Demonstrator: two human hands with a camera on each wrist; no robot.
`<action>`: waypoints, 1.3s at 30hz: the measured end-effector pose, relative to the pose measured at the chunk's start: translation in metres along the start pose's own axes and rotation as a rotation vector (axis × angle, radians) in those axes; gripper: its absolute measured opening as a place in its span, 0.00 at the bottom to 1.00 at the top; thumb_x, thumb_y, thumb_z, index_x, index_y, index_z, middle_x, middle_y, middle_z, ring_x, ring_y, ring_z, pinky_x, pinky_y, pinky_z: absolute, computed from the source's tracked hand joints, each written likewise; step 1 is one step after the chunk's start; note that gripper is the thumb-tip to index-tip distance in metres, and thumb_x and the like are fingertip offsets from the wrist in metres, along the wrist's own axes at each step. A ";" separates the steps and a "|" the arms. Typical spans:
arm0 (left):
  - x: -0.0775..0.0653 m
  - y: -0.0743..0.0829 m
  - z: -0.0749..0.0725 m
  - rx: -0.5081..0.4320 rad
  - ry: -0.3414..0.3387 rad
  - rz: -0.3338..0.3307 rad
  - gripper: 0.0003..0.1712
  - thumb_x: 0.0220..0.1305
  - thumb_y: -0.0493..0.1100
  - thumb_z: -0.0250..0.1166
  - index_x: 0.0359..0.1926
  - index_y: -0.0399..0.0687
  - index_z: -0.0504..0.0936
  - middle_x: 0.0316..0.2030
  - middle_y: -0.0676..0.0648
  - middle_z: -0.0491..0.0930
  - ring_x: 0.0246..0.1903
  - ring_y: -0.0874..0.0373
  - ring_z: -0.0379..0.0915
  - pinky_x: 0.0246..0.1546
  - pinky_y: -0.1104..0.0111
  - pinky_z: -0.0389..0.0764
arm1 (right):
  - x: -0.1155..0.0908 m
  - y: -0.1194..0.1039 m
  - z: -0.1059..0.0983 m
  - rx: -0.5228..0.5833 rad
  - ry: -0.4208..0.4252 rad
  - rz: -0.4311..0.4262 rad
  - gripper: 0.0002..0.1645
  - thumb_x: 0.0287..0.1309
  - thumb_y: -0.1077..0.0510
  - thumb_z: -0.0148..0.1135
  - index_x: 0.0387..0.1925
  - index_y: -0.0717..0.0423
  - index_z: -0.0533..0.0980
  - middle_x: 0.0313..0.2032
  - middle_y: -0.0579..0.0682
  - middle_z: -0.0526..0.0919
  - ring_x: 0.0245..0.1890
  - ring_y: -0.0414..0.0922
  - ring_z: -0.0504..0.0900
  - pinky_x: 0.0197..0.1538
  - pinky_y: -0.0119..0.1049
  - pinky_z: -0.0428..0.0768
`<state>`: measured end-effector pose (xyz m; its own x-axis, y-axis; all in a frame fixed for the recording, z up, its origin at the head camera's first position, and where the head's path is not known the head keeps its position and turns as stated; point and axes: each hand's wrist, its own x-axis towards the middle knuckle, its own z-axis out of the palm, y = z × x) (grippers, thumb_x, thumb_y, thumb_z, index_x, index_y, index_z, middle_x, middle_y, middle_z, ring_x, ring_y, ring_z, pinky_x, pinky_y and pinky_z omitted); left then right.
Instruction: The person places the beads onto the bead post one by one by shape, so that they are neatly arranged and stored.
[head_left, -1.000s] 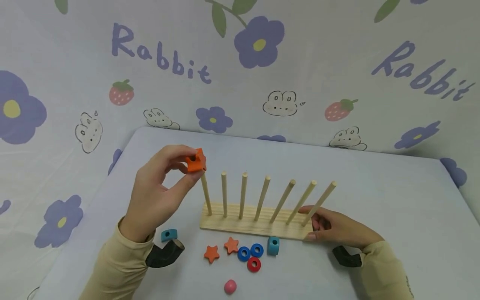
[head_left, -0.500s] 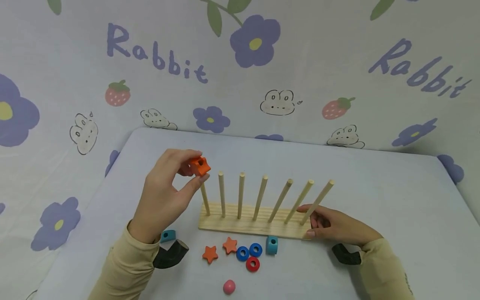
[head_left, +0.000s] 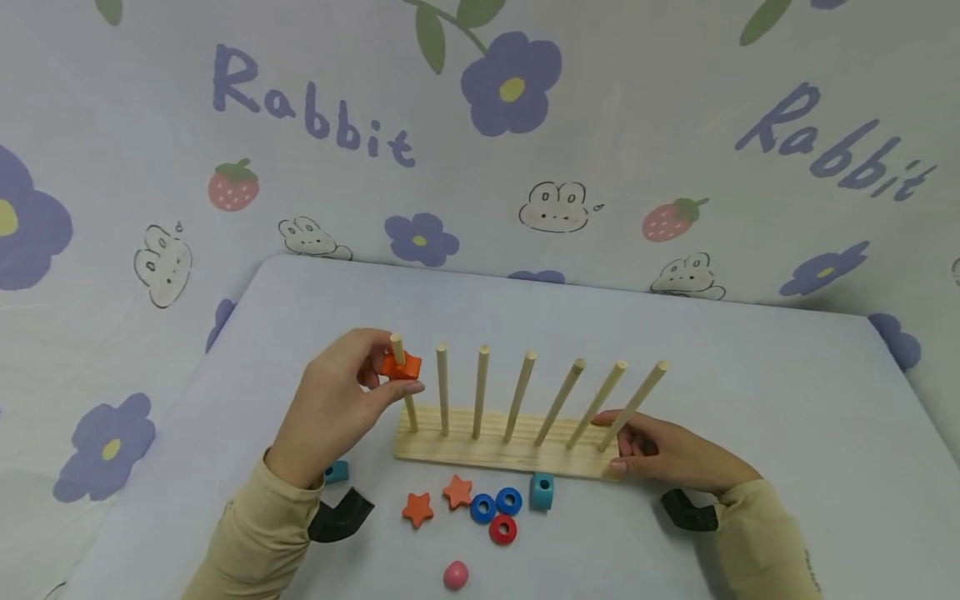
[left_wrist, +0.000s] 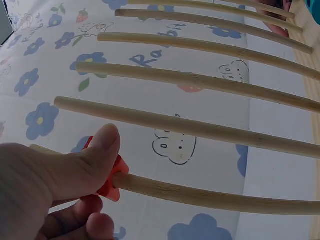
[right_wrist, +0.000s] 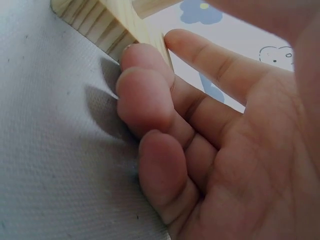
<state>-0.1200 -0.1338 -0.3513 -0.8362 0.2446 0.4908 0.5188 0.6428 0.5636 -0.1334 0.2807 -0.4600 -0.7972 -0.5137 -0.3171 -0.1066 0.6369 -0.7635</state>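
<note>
Now threaded: the orange star (head_left: pixel 409 368), a moment ago at the top of the leftmost peg (head_left: pixel 410 412) w/ no tip showing through, sits lower, around the peg, tip protruding above. L hand (head_left: pixel 330 408) has come down w/ it, thumb and fingers pinching the star; it is near the peg's upper end, well apart from the base (head_left: pixel 487 450). R hand (head_left: pixel 663 454) is unchanged, gripping the base's right end, thumb at the near edge, prob. as a steady. Judged thus, alignment is done for this pc.; the star is not yet down at the base. On the table (head_left: pixel 750 375), near side: two loose stars (head_left: pixel 417 510), blue rings (head_left: pixel 509 501), red ring (head_left: pixel 503 529), pink bead (head_left: pixel 456 575), also unmoved.
</note>
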 end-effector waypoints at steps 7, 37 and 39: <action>-0.004 -0.010 0.007 0.008 -0.187 -0.129 0.20 0.44 0.41 0.78 0.36 0.47 0.76 0.25 0.53 0.71 0.25 0.60 0.66 0.25 0.71 0.71 | 0.001 0.000 0.001 -0.015 0.004 0.005 0.34 0.57 0.42 0.65 0.63 0.40 0.66 0.32 0.47 0.73 0.27 0.38 0.69 0.30 0.30 0.68; -0.019 -0.054 0.054 0.178 -0.572 -0.261 0.16 0.45 0.45 0.78 0.33 0.52 0.79 0.22 0.54 0.73 0.22 0.60 0.66 0.23 0.68 0.68 | 0.003 -0.003 -0.003 0.000 0.003 0.040 0.32 0.57 0.41 0.64 0.62 0.41 0.67 0.30 0.45 0.74 0.25 0.38 0.68 0.29 0.31 0.67; -0.019 -0.050 0.048 0.208 -0.578 -0.276 0.19 0.45 0.46 0.78 0.35 0.51 0.78 0.26 0.52 0.74 0.23 0.60 0.66 0.23 0.69 0.68 | 0.004 -0.003 -0.003 -0.008 0.003 0.043 0.32 0.57 0.41 0.65 0.61 0.41 0.68 0.30 0.45 0.74 0.25 0.38 0.68 0.28 0.31 0.67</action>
<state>-0.1389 -0.1356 -0.4210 -0.9239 0.3633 -0.1201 0.2758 0.8499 0.4489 -0.1381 0.2784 -0.4567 -0.8032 -0.4836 -0.3478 -0.0767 0.6630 -0.7447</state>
